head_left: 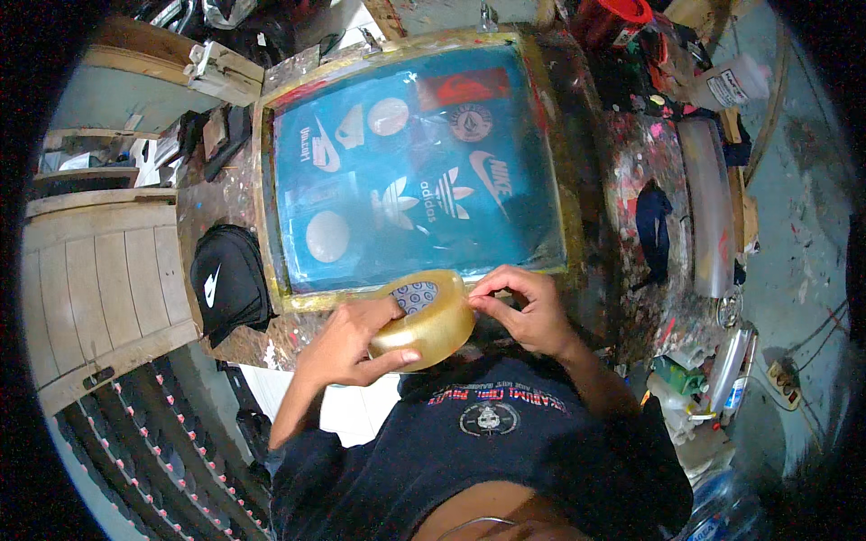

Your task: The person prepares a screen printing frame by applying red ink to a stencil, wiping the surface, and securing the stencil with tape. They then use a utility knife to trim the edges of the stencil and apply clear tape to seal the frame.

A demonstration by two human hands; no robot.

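Observation:
A wide roll of clear yellowish packing tape [431, 341] is in my left hand [347, 341], the thumb on its outer face and the fingers reaching into the patterned core. Thumb and forefinger of my right hand [532, 314] pinch at the roll's right edge, where the tape's end seems to be; the end itself is too small to make out. Just beyond both hands lies a silk-screen frame [561, 221] with blue mesh [361, 257]. Pale logo shapes and discs show on the mesh, with a red patch at its far right.
Black fabric pieces [230, 284] are stacked left of the frame on the paint-stained table [636, 162]. A dark cloth [653, 221] and a long translucent strip [708, 207] lie to the right. Behind them stand a red tub [618, 18] and a white plastic container [735, 86].

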